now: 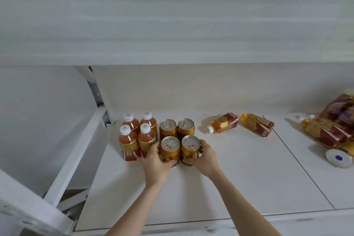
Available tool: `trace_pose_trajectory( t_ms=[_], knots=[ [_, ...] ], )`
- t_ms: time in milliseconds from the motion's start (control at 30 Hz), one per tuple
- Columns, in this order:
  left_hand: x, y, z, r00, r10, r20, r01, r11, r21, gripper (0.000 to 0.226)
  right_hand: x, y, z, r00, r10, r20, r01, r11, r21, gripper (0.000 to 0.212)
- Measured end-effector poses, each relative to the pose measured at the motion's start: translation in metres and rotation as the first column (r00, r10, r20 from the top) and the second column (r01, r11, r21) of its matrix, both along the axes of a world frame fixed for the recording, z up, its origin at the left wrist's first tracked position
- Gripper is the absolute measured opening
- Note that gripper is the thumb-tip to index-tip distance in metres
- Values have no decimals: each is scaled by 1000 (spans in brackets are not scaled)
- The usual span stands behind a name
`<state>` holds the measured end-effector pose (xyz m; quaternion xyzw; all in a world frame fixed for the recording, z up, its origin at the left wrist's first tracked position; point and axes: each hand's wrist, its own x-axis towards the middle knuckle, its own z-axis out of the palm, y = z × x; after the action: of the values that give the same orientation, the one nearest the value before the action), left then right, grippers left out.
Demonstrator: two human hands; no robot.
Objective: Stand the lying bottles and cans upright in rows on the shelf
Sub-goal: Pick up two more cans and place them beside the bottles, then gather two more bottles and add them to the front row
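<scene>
On the white shelf (239, 174), the left hand (156, 163) and right hand (204, 157) each clasp an upright front can (170, 149), (190, 147), squaring rows beside standing bottles (137, 136), while other bottles (256, 124) lie rightward.

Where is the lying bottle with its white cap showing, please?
In the head view, the lying bottle rests on the shelf, right of the upright cans, beside another lying bottle.

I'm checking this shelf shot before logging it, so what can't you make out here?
Head view only:
- Pile at right: cut off by the frame edge; count unclear.
- Front cans: labels covered by left hand and right hand.
- Bottle labels: text too small.
- Upper shelf: blurred.
</scene>
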<state>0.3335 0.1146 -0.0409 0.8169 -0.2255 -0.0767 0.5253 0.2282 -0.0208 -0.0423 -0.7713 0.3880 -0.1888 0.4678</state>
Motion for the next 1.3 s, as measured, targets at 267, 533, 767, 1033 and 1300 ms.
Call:
trace_pose_trajectory(
  t_ms=[267,533,767,1033,1300],
  knots=[
    [-1,-9,-6,998,52,-33,-52,999,-13,59,11,-8,-3,999,-36,21,34,995,99,70],
    [-4,-6,5,998,-1,71,-5,995,96,63,9,-3,-2,1000,-2,3,2,1000,14,67],
    [-15,18,19,914,-186,360,43,928,369,67,-26,8,7,954,96,-285,-208,895,-394,86],
    [-45,36,11,742,-429,515,58,807,588,72,-105,14,4,857,-67,-510,-314,717,-622,78],
    [-98,10,22,706,-506,496,121,776,619,69,-166,-10,15,837,-154,-525,-279,705,-652,78]
  ],
)
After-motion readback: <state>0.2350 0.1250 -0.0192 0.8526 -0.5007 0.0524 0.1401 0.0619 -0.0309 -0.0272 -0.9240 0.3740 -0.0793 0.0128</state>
